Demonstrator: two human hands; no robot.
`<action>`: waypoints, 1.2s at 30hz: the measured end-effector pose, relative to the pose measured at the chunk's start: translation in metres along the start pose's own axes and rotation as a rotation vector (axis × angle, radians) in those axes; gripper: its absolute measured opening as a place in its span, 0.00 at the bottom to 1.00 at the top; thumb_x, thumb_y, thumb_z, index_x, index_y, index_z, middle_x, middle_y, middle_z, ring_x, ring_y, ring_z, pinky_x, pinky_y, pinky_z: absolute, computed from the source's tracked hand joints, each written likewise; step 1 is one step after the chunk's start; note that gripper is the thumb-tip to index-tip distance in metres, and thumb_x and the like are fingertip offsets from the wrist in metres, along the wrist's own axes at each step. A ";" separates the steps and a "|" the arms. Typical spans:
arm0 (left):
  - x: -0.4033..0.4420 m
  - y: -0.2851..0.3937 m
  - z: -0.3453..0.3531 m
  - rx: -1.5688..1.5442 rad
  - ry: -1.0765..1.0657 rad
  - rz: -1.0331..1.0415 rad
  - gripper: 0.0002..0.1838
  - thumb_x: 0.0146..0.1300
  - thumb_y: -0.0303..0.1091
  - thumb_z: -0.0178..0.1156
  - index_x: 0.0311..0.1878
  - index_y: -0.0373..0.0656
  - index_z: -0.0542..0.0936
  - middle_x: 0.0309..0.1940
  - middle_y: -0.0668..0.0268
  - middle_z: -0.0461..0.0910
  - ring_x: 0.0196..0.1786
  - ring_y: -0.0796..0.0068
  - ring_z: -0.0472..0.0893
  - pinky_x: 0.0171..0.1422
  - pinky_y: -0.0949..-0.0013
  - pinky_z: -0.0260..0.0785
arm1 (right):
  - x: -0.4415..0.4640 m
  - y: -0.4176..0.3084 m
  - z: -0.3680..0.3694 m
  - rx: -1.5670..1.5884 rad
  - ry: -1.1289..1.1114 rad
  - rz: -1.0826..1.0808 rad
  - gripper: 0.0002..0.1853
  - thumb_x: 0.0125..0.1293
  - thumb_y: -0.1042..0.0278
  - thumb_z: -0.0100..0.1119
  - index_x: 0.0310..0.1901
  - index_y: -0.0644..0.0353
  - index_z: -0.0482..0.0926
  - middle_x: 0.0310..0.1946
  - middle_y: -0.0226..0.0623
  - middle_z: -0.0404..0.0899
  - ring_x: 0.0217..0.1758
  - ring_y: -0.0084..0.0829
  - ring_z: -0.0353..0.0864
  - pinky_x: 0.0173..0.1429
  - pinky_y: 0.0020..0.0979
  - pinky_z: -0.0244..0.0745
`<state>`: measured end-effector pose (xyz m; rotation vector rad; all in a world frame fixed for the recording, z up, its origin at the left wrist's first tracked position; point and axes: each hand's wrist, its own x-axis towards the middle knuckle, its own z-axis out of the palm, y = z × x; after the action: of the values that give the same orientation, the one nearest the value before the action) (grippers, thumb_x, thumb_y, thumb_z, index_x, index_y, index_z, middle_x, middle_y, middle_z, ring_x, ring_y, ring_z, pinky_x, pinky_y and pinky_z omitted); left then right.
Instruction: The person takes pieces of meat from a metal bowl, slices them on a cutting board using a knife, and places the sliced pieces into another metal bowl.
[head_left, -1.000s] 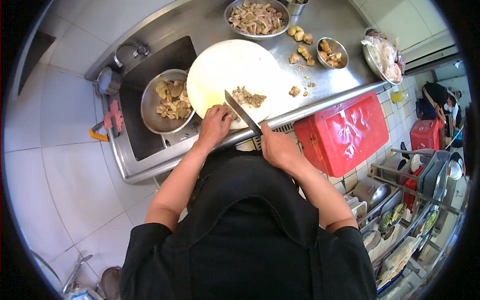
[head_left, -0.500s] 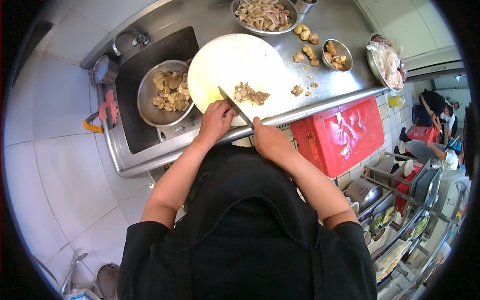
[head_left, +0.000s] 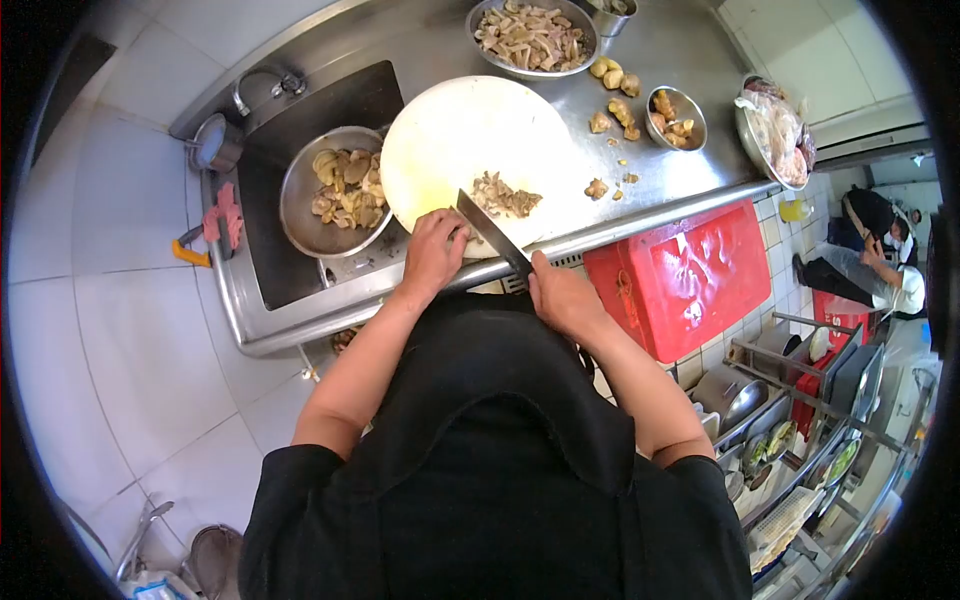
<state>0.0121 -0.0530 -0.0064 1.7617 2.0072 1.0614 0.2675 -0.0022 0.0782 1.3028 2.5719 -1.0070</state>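
My right hand [head_left: 566, 297] is closed around the handle of a wide-bladed kitchen knife [head_left: 490, 232]. Its blade slants up and left over the near edge of a round white cutting board [head_left: 455, 130]. Just left of the blade, my left hand [head_left: 436, 248] rests on the board with fingers curled down, and whatever lies under the fingertips is hidden. A pile of small brownish chopped pieces [head_left: 508, 195] lies beyond the blade. Left of the board, a metal bowl [head_left: 300, 232] in the sink holds pale and yellowish-brown pieces [head_left: 348, 185], perhaps meat.
At the back stands a metal bowl [head_left: 472, 22] of sliced strips. Ginger pieces [head_left: 622, 110] lie near a small bowl [head_left: 700, 125]. A basin [head_left: 748, 140] with bagged meat is at the far right, above a red crate [head_left: 690, 285]. Other people [head_left: 880, 240] are at right.
My right hand and the knife have shifted slightly right, and more of the blade's flat side shows. My left hand stays curled on the board. A person in the background has changed posture.
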 end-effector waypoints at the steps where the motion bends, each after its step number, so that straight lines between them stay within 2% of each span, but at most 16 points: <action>1: -0.003 0.002 -0.002 0.003 -0.006 0.000 0.10 0.70 0.31 0.68 0.51 0.38 0.87 0.52 0.54 0.85 0.58 0.47 0.82 0.64 0.52 0.76 | 0.002 0.001 0.003 0.006 -0.001 0.002 0.12 0.82 0.65 0.49 0.54 0.66 0.69 0.31 0.66 0.84 0.38 0.67 0.86 0.45 0.66 0.78; 3: -0.007 0.005 -0.007 0.022 -0.003 -0.030 0.10 0.71 0.32 0.67 0.51 0.38 0.87 0.52 0.54 0.84 0.60 0.46 0.81 0.65 0.51 0.75 | 0.014 0.004 0.004 0.017 0.099 0.043 0.12 0.81 0.65 0.51 0.53 0.66 0.69 0.30 0.66 0.84 0.37 0.67 0.86 0.45 0.66 0.78; 5: -0.007 0.006 -0.008 0.001 -0.004 -0.030 0.09 0.72 0.31 0.66 0.50 0.38 0.87 0.52 0.53 0.84 0.59 0.46 0.81 0.65 0.51 0.75 | 0.016 0.001 0.001 0.021 0.098 0.049 0.12 0.81 0.65 0.51 0.54 0.66 0.70 0.29 0.66 0.83 0.37 0.68 0.86 0.45 0.66 0.78; 7: -0.005 0.005 -0.008 -0.023 -0.003 -0.031 0.09 0.72 0.31 0.65 0.50 0.38 0.86 0.52 0.52 0.84 0.58 0.45 0.82 0.65 0.50 0.75 | 0.009 -0.016 -0.016 -0.004 0.070 0.077 0.11 0.81 0.67 0.46 0.53 0.66 0.72 0.31 0.64 0.85 0.39 0.65 0.88 0.47 0.64 0.80; 9: 0.003 0.004 -0.005 -0.045 -0.037 -0.098 0.08 0.72 0.31 0.65 0.49 0.38 0.86 0.52 0.50 0.84 0.57 0.44 0.82 0.64 0.50 0.76 | -0.005 -0.030 -0.029 0.000 0.045 0.052 0.11 0.80 0.69 0.46 0.54 0.67 0.72 0.32 0.63 0.86 0.40 0.65 0.88 0.47 0.63 0.80; 16: 0.010 0.002 -0.016 -0.006 -0.165 -0.081 0.10 0.70 0.31 0.67 0.49 0.37 0.85 0.51 0.51 0.84 0.56 0.45 0.83 0.62 0.50 0.77 | -0.010 -0.042 -0.027 -0.058 -0.062 0.020 0.14 0.76 0.74 0.45 0.57 0.69 0.73 0.34 0.62 0.88 0.42 0.62 0.90 0.49 0.61 0.82; 20: 0.011 -0.001 -0.014 -0.009 -0.153 -0.061 0.10 0.70 0.31 0.68 0.50 0.37 0.86 0.50 0.51 0.85 0.56 0.45 0.84 0.61 0.51 0.78 | -0.003 -0.039 -0.025 -0.070 -0.121 0.032 0.13 0.76 0.74 0.45 0.57 0.69 0.73 0.36 0.63 0.88 0.44 0.62 0.90 0.51 0.61 0.82; 22: 0.010 -0.003 -0.014 -0.007 -0.151 -0.055 0.10 0.70 0.31 0.68 0.51 0.37 0.86 0.50 0.51 0.86 0.55 0.45 0.85 0.61 0.51 0.78 | 0.006 -0.025 -0.009 -0.017 -0.073 -0.023 0.11 0.80 0.69 0.48 0.54 0.69 0.69 0.31 0.64 0.85 0.40 0.66 0.87 0.47 0.65 0.78; 26: 0.011 0.003 -0.015 -0.026 -0.151 -0.105 0.09 0.68 0.29 0.68 0.48 0.37 0.86 0.49 0.52 0.86 0.55 0.45 0.84 0.60 0.51 0.79 | 0.032 -0.024 0.009 0.015 -0.003 -0.087 0.10 0.79 0.71 0.48 0.53 0.68 0.69 0.33 0.65 0.85 0.40 0.67 0.87 0.47 0.64 0.79; 28: 0.013 0.005 -0.014 -0.033 -0.156 -0.108 0.09 0.68 0.28 0.68 0.48 0.37 0.86 0.49 0.52 0.86 0.55 0.45 0.85 0.60 0.51 0.79 | 0.057 -0.039 0.010 -0.031 -0.060 -0.017 0.10 0.77 0.74 0.46 0.55 0.66 0.71 0.38 0.63 0.87 0.48 0.63 0.89 0.53 0.61 0.81; 31: 0.009 0.001 -0.013 -0.035 -0.147 -0.076 0.08 0.68 0.28 0.68 0.48 0.37 0.86 0.49 0.52 0.86 0.54 0.45 0.84 0.60 0.50 0.79 | 0.076 -0.044 0.012 -0.005 -0.038 -0.034 0.11 0.77 0.74 0.46 0.56 0.66 0.70 0.39 0.63 0.88 0.48 0.64 0.88 0.53 0.61 0.81; 36: 0.001 -0.004 -0.007 -0.067 -0.064 -0.075 0.09 0.68 0.27 0.68 0.49 0.36 0.84 0.47 0.52 0.85 0.54 0.45 0.84 0.59 0.52 0.78 | 0.029 -0.017 0.003 -0.003 -0.072 0.043 0.11 0.79 0.71 0.47 0.57 0.65 0.70 0.39 0.64 0.87 0.47 0.65 0.88 0.52 0.62 0.80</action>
<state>0.0048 -0.0545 -0.0038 1.6530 1.9604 1.0238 0.2358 0.0086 0.0739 1.2913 2.4808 -1.0232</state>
